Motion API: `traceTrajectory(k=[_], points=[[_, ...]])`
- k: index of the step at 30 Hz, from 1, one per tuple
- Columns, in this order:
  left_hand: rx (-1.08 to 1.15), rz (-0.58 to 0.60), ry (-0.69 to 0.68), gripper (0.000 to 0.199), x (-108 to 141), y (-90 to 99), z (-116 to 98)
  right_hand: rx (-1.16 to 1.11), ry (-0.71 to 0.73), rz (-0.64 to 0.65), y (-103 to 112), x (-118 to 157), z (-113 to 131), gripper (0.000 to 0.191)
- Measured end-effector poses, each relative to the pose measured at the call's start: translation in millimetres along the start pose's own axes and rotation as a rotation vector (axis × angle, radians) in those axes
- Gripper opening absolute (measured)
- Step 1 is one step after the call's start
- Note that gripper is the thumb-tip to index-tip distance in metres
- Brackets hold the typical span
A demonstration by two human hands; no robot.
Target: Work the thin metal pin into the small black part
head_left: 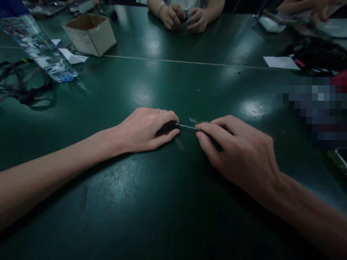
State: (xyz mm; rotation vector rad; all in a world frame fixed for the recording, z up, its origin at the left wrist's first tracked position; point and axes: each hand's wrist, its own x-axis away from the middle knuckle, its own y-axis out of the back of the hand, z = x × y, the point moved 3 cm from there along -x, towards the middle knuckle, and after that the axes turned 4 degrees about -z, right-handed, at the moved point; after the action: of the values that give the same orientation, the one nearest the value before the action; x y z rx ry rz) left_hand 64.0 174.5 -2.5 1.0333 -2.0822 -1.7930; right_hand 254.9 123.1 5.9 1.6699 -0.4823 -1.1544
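Observation:
My left hand [153, 128], with a ring on one finger, is closed around a small black part [166, 127] just left of centre. My right hand [233, 144] grips the dark handle of a screwdriver [187, 126]. Its thin metal shaft points left, and the tip meets the right end of the black part. Both hands rest low over the dark green table [151, 216]. A small clear scrap [193, 120] lies just beyond the shaft.
At the left are a water bottle [43, 50], black cables [21, 85] and an open cardboard box [94, 38]. A person's hands [187, 18] are across the table. White paper [282, 62] and dark items lie at the right.

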Motion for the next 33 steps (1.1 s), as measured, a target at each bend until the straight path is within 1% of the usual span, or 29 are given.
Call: traceTrajectory(k=[6, 13, 16, 19, 24, 29, 33], points=[[-0.034, 0.009, -0.023, 0.03, 0, -1.0, -2, -0.02, -0.026, 0.022, 0, -4, 0, 0.028], [-0.121, 0.035, -0.043, 0.034, 1, 0.3, -7, -0.012, -0.063, 0.065, 7, -4, 6, 0.033], [-0.122, 0.063, -0.064, 0.035, 1, 0.3, -9, -0.028, -0.107, 0.079, 10, -2, 9, 0.035], [-0.118, 0.07, -0.073, 0.034, 0, 1.2, -11, -0.056, -0.149, 0.073, 11, -1, 10, 0.036], [-0.114, 0.062, -0.057, 0.033, 0, 2.0, -12, -0.105, -0.17, 0.059, 10, 0, 9, 0.036], [-0.107, 0.039, -0.049, 0.038, 0, 2.1, -12, -0.147, -0.181, 0.056, 12, 0, 8, 0.035], [-0.16, 0.047, -0.042, 0.043, -1, 3.2, -14, -0.159, -0.162, 0.049, 14, 0, 9, 0.035]])
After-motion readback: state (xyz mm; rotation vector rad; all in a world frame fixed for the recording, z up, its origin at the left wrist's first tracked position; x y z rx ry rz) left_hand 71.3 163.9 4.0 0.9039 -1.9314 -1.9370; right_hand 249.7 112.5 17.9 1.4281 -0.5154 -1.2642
